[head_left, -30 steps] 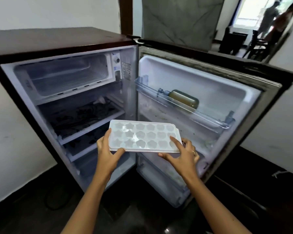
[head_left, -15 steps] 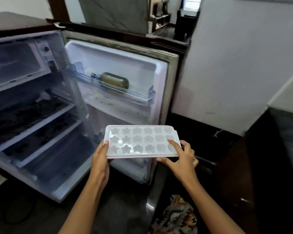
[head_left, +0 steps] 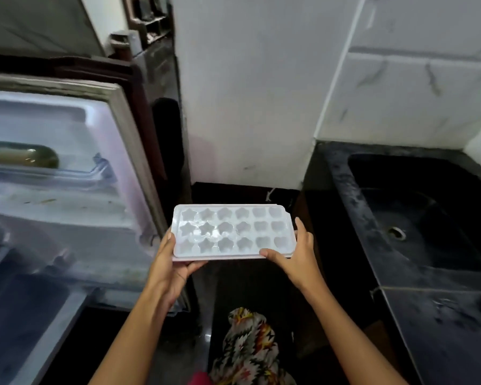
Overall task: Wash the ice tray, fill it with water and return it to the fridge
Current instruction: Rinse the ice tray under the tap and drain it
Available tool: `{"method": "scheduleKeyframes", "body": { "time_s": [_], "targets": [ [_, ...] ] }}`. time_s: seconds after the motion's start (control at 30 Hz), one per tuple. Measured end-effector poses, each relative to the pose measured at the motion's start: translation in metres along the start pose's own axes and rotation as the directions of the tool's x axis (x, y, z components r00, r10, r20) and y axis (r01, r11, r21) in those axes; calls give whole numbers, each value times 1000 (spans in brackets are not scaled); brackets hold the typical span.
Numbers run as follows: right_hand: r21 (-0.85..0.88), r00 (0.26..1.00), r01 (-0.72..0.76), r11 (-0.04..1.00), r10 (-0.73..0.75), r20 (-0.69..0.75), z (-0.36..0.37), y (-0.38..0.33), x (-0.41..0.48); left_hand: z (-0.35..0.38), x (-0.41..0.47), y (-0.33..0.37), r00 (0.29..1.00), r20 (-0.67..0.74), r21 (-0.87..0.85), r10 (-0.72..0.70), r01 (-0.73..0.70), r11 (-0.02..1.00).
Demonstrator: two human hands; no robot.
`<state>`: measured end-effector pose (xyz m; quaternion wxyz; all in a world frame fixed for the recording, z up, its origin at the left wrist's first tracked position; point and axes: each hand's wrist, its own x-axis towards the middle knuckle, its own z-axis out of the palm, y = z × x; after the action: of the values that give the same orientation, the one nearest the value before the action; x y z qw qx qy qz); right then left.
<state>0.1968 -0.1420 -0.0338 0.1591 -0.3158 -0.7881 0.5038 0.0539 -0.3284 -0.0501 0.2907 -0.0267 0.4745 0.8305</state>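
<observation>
Nearest is a patterned cloth (head_left: 247, 345). Above it the left grip (head_left: 170, 262) and right grip (head_left: 297, 257) are clamped on the ends of a white plastic ice tray with star-shaped cells (head_left: 231, 232), held level between the open white fridge door (head_left: 103, 129), whose shelf holds a greenish bottle (head_left: 22, 157), and a black stone sink (head_left: 417, 218). A white wall (head_left: 247, 93) stands behind.

The white ice tray (head_left: 231, 232) — star-shaped cells facing up — is being held level, just right of the open fridge door (head_left: 75, 126).
</observation>
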Motion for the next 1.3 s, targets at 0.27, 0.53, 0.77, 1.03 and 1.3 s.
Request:
{"method": "scheduleKeyframes", "body": {
  "time_s": [0.27,0.53,0.77,1.03,1.3],
  "targets": [
    [270,978,-48,962,100,-181,-63,32,32,90,57,-28,978,154,85,-138,127,988],
    [418,856,-115,901,304,-419,-124,66,79,198,136,-66,903,335,233,-269,198,952],
    [497,670,-133,857,448,-593,-180,89,109,306,198,-109,743,477,410,-469,284,867],
    [573,428,-91,814,552,-716,-227,109,137,410,237,-157,549,547,535,-632,351,768],
    [609,192,-31,792,603,-774,-261,122,153,491,252,-203,384,557,651,-737,349,674]
  ]
}}
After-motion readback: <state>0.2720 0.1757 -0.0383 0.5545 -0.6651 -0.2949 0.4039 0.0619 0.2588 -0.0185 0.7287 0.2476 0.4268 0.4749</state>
